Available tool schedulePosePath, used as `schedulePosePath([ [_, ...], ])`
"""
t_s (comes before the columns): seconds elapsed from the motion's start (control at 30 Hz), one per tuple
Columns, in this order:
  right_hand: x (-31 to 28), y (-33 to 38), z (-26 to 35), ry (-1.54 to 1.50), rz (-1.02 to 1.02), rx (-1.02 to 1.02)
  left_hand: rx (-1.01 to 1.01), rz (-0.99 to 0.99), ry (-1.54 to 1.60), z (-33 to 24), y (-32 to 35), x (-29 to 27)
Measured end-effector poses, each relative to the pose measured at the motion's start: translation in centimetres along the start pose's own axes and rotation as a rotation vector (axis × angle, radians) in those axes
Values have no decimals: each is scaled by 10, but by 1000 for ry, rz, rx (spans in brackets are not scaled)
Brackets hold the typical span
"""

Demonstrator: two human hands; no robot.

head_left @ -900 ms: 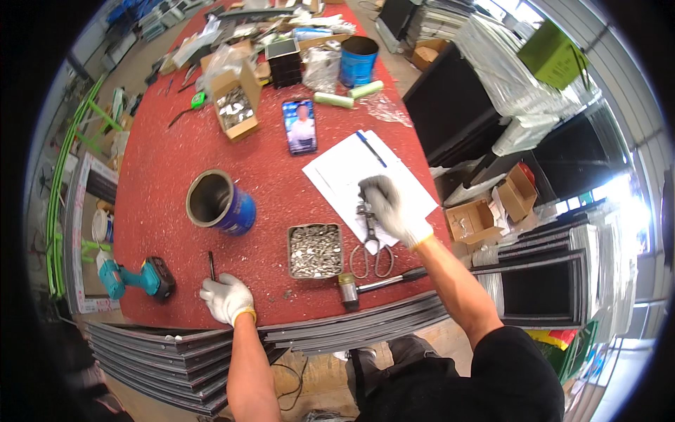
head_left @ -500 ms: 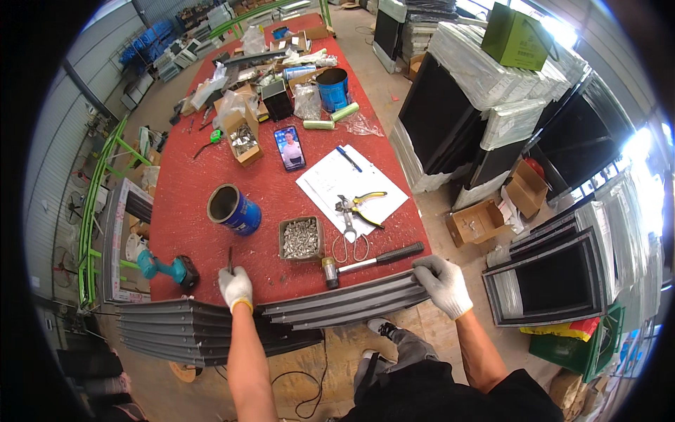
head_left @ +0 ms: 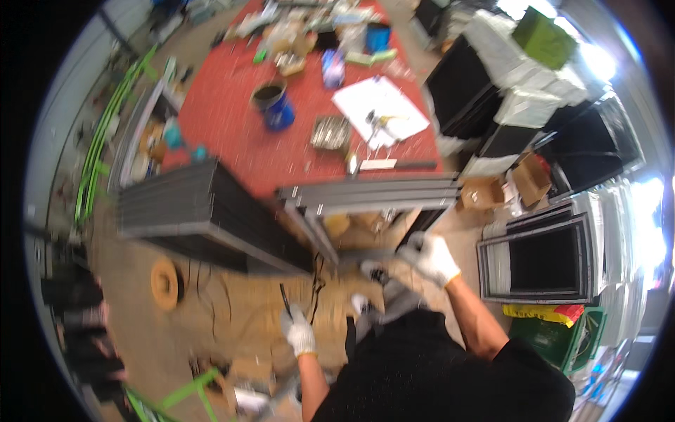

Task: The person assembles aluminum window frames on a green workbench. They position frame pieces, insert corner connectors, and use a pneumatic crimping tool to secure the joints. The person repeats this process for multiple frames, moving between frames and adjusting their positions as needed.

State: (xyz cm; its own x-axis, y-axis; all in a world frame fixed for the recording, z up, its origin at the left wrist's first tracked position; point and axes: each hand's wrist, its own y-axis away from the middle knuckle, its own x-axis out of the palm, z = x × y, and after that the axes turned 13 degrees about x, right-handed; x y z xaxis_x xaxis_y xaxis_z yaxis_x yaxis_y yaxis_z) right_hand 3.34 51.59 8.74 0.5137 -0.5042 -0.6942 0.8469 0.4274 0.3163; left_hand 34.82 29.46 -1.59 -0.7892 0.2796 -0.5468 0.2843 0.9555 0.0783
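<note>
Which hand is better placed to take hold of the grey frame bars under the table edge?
Right. The right hand is already up at the grey frame bars, while the left hand hangs lower, gripping a thin dark tool.

thin dark tool [head_left: 285,298] upright in gloved left hand [head_left: 298,333], blurred, above the floor.

Bare floor [head_left: 232,309] at lower centre lies open; stacked grey frames [head_left: 190,211] and the desk [head_left: 232,133] edge block the frame's middle.

can [head_left: 273,105] left of tray [head_left: 330,132], on table [head_left: 225,130]
</note>
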Motion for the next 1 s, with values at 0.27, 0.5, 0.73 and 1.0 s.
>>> schedulePosePath([
  [0.27, 14, 25, -5, 83, 107, -2, -330, -372, 356, 122, 137, -72],
  [0.5, 2, 37, -57, 235, 147, 6, -483, -214, 443, 99, 101, -65],
  [0.73, -34, 77, -137, 183, 215, 102, -180, -65, 379, 4, 101, -30],
  [1.0, -52, 74, -196, 83, 425, 19, -39, -172, 914, -139, 162, -20],
])
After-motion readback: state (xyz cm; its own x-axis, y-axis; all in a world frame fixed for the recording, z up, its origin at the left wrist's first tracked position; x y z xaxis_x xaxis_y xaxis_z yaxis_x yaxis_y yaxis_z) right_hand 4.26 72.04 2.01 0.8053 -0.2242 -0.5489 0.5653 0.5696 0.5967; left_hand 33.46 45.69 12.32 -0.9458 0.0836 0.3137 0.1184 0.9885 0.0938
